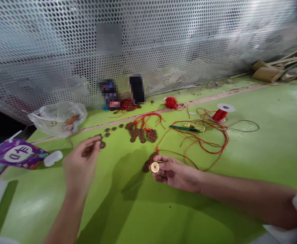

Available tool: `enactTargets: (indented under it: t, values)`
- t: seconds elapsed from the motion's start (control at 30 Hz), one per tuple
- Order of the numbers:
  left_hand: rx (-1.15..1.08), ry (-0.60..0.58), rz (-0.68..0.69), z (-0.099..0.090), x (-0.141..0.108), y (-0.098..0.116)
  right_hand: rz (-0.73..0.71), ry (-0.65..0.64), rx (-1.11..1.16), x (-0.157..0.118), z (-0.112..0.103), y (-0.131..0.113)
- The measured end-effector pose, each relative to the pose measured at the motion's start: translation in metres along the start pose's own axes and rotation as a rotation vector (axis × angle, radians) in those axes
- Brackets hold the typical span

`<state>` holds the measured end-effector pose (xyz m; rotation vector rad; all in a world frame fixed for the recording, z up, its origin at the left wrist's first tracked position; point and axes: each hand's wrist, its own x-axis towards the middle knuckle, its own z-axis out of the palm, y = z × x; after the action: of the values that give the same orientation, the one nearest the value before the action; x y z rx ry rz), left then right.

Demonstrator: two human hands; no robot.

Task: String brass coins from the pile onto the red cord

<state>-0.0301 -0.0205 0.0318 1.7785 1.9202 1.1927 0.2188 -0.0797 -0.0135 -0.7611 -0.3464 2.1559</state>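
Observation:
A shiny gold coin with a square hole (pixel 155 167) is pinched between the thumb and fingers of my right hand (pixel 175 172). Against those fingers lies a string of dark coins (pixel 148 163) tied with red cord. On the left, my left hand (pixel 81 162) is over the loose dark coins, thumb and fingers closing around one coin (pixel 102 145) at the fingertips. A few more loose coins (pixel 114 128) lie just beyond it. Farther back, bundles of dark coins (pixel 142 135) knotted with red cord rest on the green table (pixel 148 217).
Red cord (pixel 224 145) loops across the right side, near a spool (pixel 220 113), a red cord ball (pixel 171 103), a green pen (pixel 185 128) and a yellow cutter (pixel 195 127). At left are a purple pack (pixel 18 153), a white case (pixel 53 158) and a plastic bag (pixel 58 118).

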Motion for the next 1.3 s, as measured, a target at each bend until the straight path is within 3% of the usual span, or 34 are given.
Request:
enactTargets:
  t: [0.07,0.13,0.33,0.57,1.0,1.3]
  values:
    - [-0.280,-0.118,-0.090,0.015,-0.011,0.011,-0.001,0.000,-0.012,0.000,0.001,-0.001]
    - [-0.424,-0.234,-0.135,0.027,-0.024,0.019,0.006,0.001,-0.020,0.000,0.002,-0.002]
    - [-0.503,-0.447,-0.162,0.036,-0.048,0.032,0.008,-0.027,-0.019,0.000,0.000,-0.002]
    - [-0.498,-0.475,-0.141,0.039,-0.054,0.036,0.013,-0.065,-0.004,0.001,-0.005,-0.001]
    - [-0.435,-0.528,0.190,0.046,-0.066,0.043,0.002,-0.157,-0.032,0.002,-0.009,0.000]
    - [-0.366,-0.523,0.307,0.046,-0.068,0.042,-0.019,-0.151,-0.034,0.002,-0.008,0.001]
